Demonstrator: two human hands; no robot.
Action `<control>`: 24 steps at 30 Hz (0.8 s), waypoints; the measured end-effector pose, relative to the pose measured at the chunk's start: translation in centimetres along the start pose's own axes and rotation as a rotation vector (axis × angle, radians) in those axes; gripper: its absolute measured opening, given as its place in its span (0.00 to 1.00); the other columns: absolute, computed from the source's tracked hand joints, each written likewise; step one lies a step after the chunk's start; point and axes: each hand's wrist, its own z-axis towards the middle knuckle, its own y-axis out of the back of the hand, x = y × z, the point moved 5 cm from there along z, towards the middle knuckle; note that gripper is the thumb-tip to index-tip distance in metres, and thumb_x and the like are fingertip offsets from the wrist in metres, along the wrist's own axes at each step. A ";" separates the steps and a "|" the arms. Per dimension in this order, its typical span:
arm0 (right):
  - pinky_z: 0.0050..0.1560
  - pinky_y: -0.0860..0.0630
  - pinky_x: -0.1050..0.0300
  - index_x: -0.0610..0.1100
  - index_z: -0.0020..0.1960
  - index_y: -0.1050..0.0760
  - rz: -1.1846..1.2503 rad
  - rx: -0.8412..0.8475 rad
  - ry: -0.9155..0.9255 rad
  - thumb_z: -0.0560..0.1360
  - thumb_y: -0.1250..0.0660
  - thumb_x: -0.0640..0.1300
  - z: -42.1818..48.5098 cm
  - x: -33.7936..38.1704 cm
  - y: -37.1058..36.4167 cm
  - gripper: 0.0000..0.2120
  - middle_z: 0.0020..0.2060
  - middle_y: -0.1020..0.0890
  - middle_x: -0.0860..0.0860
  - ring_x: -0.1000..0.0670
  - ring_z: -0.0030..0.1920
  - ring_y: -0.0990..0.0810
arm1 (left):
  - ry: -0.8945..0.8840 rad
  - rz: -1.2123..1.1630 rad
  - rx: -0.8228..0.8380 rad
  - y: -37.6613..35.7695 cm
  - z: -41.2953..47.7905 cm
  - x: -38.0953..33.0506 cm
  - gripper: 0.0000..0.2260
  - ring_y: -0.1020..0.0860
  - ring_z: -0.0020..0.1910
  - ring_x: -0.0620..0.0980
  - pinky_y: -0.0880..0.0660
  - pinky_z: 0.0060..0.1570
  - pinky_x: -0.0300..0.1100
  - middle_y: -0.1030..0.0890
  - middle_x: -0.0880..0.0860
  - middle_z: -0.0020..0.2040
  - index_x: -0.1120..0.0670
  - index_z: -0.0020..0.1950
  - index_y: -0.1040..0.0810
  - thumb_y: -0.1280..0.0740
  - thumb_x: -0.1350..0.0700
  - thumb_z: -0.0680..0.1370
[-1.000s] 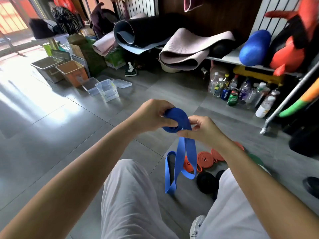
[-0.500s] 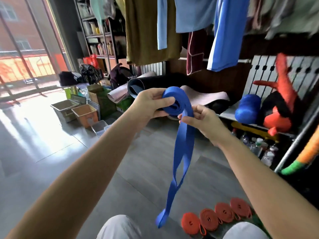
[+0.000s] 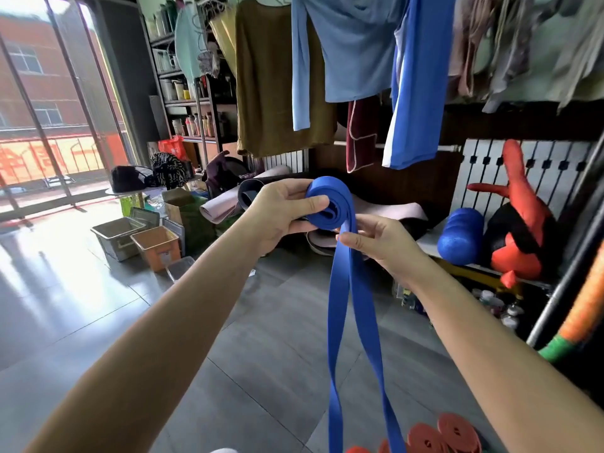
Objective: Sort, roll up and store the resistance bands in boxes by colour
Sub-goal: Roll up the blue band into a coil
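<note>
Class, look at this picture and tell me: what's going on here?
A person is rolling up a blue band. The left hand grips the coil; the right hand pinches the loose part just below it. Much of the band hangs unrolled. Rolled orange bands lie on the floor.

Clothes (image 3: 277,76) hang overhead; rolled mats (image 3: 219,207) lie below, near a blue foam roller (image 3: 461,235) (red plush toy (image 3: 519,220) beside it).

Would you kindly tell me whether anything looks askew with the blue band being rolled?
Slightly: below the right hand, the blue band hangs in two strands spreading apart, so the coil in the left hand may wind unevenly.
</note>
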 end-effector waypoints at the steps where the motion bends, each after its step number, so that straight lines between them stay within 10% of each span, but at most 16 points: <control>1: 0.53 0.24 0.55 0.51 0.49 0.19 0.019 -0.021 0.018 0.68 0.25 0.44 -0.2 -0.1 0.1 0.11 0.45 0.15 0.49 0.49 0.48 0.18 | 0.007 0.001 0.009 -0.1 -0.1 0.2 0.11 0.18 0.46 0.46 0.19 0.43 0.41 0.17 0.51 0.46 0.56 0.56 0.23 0.32 0.63 0.74; 16: 0.54 0.22 0.55 0.50 0.50 0.19 0.014 0.015 -0.021 0.68 0.26 0.38 -3.5 -2.4 1.0 0.13 0.45 0.15 0.50 0.51 0.49 0.17 | 0.131 0.205 0.120 -1.5 -2.4 3.7 0.11 0.17 0.41 0.46 0.20 0.37 0.40 0.15 0.49 0.39 0.53 0.48 0.19 0.27 0.65 0.69; 24: 0.49 0.24 0.66 0.48 0.55 0.24 0.237 -0.054 0.039 0.66 0.29 0.33 -5.0 -3.4 -0.7 0.20 0.44 0.15 0.58 0.58 0.49 0.18 | 0.129 -0.244 0.070 -3.1 -4.1 6.4 0.13 0.17 0.45 0.50 0.19 0.46 0.44 0.16 0.53 0.45 0.57 0.52 0.20 0.31 0.59 0.68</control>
